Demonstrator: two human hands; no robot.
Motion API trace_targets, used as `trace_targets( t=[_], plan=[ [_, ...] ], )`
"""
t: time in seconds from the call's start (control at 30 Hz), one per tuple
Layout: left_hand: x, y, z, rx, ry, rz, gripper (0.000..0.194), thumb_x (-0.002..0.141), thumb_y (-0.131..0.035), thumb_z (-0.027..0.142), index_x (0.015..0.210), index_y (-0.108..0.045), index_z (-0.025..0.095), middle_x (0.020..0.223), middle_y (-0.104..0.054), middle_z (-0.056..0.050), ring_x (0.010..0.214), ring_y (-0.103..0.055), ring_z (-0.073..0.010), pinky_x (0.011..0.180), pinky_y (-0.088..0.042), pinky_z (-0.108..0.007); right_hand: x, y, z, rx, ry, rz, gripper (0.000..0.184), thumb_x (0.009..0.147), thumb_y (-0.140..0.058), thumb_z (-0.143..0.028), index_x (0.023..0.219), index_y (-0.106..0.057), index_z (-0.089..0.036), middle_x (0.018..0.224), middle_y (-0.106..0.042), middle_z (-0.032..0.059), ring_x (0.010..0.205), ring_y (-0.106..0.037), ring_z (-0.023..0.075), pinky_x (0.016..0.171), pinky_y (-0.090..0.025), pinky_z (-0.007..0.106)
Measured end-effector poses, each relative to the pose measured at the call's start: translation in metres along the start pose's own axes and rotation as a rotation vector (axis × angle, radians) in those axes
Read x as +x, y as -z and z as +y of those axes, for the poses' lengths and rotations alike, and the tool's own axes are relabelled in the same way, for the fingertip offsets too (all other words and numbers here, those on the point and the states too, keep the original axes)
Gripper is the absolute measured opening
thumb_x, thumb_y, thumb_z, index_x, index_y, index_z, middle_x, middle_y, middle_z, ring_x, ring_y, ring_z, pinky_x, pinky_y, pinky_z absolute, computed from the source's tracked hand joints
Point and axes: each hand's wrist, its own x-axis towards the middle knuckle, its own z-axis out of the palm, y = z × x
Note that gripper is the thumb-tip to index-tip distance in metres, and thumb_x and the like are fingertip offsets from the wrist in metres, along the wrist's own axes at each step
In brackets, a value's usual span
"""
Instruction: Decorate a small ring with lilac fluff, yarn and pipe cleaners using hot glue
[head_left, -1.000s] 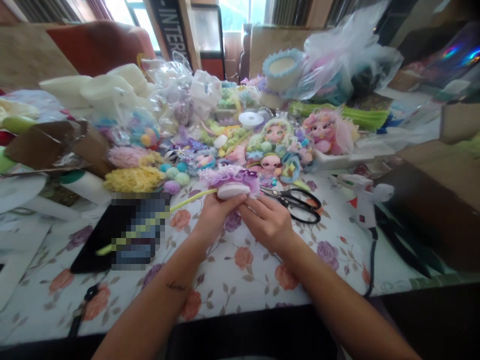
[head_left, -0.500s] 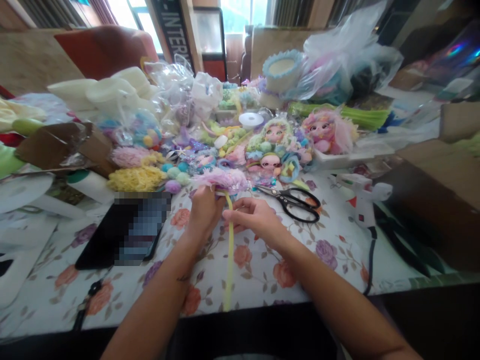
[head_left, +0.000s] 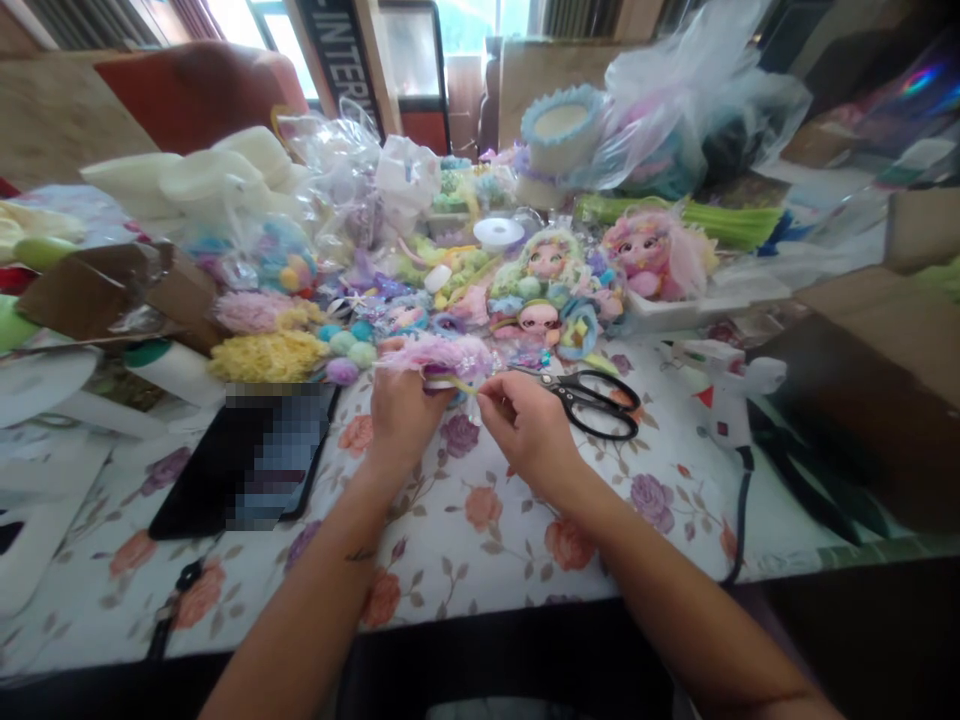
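My left hand (head_left: 405, 415) is closed around a fluffy pink yarn piece (head_left: 439, 354), held just above the tablecloth at the middle of the table. From its underside a narrow yellow ribbon (head_left: 456, 384) runs out to the right. The fingertips of my right hand (head_left: 529, 425) pinch that ribbon and hold it nearly level; its far end is hidden by the hand. Black-handled scissors (head_left: 600, 405) lie directly right of my right hand, their blades partly hidden behind it.
A white glue gun (head_left: 727, 395) with its cord stands at the right, before a cardboard box (head_left: 885, 300). A tablet (head_left: 240, 460) lies at the left. Doll heads (head_left: 546, 258), pompoms (head_left: 349, 350), yellow yarn (head_left: 266, 358) and plastic bags (head_left: 675, 110) crowd the back of the flowered tablecloth (head_left: 480, 560).
My right hand has moved right and slightly up with the ribbon. The ribbon hung long toward the front edge before; now only a short stretch shows between my hands.
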Motion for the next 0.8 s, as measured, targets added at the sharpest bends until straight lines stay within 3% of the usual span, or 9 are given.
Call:
trace_targets(
  t=[0.1,0.23,0.43,0.67,0.8],
  plan=[
    [0.002,0.002,0.002,-0.038,-0.010,0.048,0.025,0.067,-0.071,0.037,0.083,-0.072,0.018,0.084,-0.073,-0.010,0.089,-0.068,-0.0323,0.084,-0.048,-0.040,-0.002,-0.001,-0.001,0.008,0.077,0.016,0.012,0.092,-0.054,-0.019,0.081,-0.059,-0.020,0.074,-0.060,-0.0009,0.062,-0.051,0.0113,0.059,-0.040,0.024],
    [0.002,0.004,0.006,-0.140,0.095,-0.033,0.020,0.063,-0.073,0.033,0.077,-0.071,0.020,0.075,-0.071,-0.007,0.086,-0.068,-0.0316,0.076,-0.049,-0.036,-0.003,0.004,-0.001,-0.006,0.135,0.047,0.009,0.090,-0.059,-0.017,0.082,-0.062,-0.019,0.075,-0.060,-0.0012,0.063,-0.051,0.0109,0.059,-0.040,0.023],
    [-0.001,0.009,0.009,-0.391,0.090,-0.095,0.019,0.059,-0.079,0.032,0.062,-0.064,0.021,0.063,-0.066,-0.001,0.077,-0.066,-0.0258,0.066,-0.047,-0.029,-0.003,0.012,-0.001,-0.109,0.232,0.085,0.013,0.094,-0.056,-0.019,0.084,-0.064,-0.017,0.072,-0.058,-0.0008,0.060,-0.049,0.0105,0.061,-0.040,0.025],
    [-0.006,0.010,0.009,-0.522,0.166,-0.137,0.027,0.053,-0.087,0.036,0.059,-0.067,0.019,0.056,-0.063,0.002,0.056,-0.058,-0.0168,0.048,-0.040,-0.025,-0.004,0.016,-0.002,-0.079,0.141,0.162,0.013,0.091,-0.061,-0.017,0.079,-0.064,-0.019,0.070,-0.061,-0.0012,0.061,-0.052,0.0110,0.060,-0.041,0.024],
    [-0.006,0.011,0.013,-0.553,0.243,-0.212,0.027,0.048,-0.089,0.030,0.052,-0.066,0.019,0.048,-0.057,0.004,0.045,-0.049,-0.0123,0.041,-0.036,-0.024,-0.002,0.017,-0.001,-0.057,0.055,0.170,0.012,0.088,-0.063,-0.015,0.076,-0.065,-0.019,0.072,-0.064,-0.0007,0.060,-0.053,0.0113,0.059,-0.041,0.024]
  ],
)
